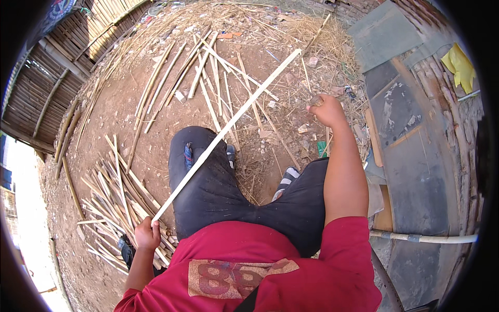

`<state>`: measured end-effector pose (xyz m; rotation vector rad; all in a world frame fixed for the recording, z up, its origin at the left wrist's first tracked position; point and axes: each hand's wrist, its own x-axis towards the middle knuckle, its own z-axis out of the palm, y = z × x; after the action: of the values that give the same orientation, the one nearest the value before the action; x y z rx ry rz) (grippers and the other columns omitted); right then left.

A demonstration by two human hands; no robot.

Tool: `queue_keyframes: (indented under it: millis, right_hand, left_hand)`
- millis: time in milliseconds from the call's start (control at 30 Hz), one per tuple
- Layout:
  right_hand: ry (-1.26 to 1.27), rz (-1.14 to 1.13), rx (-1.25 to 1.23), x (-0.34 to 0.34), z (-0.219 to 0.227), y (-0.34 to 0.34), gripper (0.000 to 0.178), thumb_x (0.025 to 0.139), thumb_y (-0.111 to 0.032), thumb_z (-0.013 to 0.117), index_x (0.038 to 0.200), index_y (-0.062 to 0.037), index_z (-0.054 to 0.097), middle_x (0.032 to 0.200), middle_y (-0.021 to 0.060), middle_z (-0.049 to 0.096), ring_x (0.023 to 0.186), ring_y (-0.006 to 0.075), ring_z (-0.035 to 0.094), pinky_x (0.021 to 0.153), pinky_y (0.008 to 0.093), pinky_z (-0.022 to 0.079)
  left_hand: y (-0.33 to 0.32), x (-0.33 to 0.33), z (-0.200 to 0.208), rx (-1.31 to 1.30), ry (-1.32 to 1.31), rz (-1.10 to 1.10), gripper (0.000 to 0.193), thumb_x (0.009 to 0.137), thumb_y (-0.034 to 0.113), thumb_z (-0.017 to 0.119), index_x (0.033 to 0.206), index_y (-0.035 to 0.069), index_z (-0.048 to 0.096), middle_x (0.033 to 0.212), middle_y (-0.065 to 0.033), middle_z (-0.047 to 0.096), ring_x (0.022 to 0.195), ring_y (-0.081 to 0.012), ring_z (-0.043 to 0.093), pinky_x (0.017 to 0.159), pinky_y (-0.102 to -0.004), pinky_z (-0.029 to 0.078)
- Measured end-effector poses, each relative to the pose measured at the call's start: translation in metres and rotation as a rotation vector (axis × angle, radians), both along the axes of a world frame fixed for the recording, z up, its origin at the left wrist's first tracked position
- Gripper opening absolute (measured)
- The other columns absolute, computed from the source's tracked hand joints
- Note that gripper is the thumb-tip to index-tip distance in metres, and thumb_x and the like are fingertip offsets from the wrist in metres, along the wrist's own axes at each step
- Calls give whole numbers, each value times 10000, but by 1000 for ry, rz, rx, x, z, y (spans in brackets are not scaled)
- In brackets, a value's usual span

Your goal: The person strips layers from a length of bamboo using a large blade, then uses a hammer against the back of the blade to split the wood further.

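Note:
My left hand [147, 234] is closed around the lower end of a long, pale bamboo strip [228, 127]. The strip slants up and away to the right, passing over my left thigh. Its far end lies beyond my right hand [327, 110], apart from it. That hand is raised in a fist above my right knee, with a small brownish-grey end of something showing at the thumb side. The rest of that object is hidden by the fingers.
Beside my left hand a heap of split strips [112, 200] covers the dirt. More loose strips [208, 78] lie scattered ahead of my feet. Dark panels [416, 171] and a pale pole [431, 238] are on the right. A woven bamboo wall [41, 86] stands at the far left.

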<state>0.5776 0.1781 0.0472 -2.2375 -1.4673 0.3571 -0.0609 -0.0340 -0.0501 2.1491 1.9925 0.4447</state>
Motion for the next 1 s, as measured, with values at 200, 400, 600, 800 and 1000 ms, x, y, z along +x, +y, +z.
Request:
queue_keyframes:
  millis: [200, 400, 600, 800, 1000]
  right_hand:
    - [382, -33, 175, 6, 9, -1, 588, 789, -361, 836, 1240, -15, 687, 1123, 208, 727, 1064, 321, 701, 914, 396, 524]
    - [149, 234, 266, -20, 30, -15, 491, 803, -351, 834, 1145, -21, 711, 951, 163, 745, 923, 323, 718, 822, 411, 532]
    - [-135, 331, 124, -47, 47, -22, 477, 795, -387, 825, 1172, -114, 723, 930, 187, 729, 912, 361, 703, 801, 439, 545]
    - [-92, 257, 166, -38, 32, -15, 449, 796, -348, 813, 1178, -129, 725, 981, 192, 726, 957, 373, 697, 821, 451, 548]
    - [-164, 339, 68, -62, 44, -19, 466, 801, -311, 793, 1226, -141, 705, 1069, 193, 719, 998, 387, 684, 857, 460, 548]
  left_hand:
    - [-3, 7, -1, 15, 17, 24, 386, 964, 345, 593, 763, 35, 480, 651, -221, 541, 633, -471, 567, 567, -537, 424]
    - [-1, 18, 4, 10, 1, 49, 408, 956, 370, 614, 762, 32, 494, 658, -214, 543, 629, -460, 566, 567, -527, 424]
    - [5, 18, 19, -82, -27, 41, 448, 956, 424, 628, 798, 12, 553, 676, -224, 561, 651, -457, 577, 590, -517, 437]
    - [23, 3, 27, -241, -91, -40, 462, 944, 450, 642, 866, -3, 603, 731, -253, 610, 736, -469, 610, 663, -517, 471]
    - [24, 4, 35, -282, -94, -45, 434, 939, 431, 643, 899, 0, 619, 743, -260, 627, 754, -480, 627, 677, -516, 491]
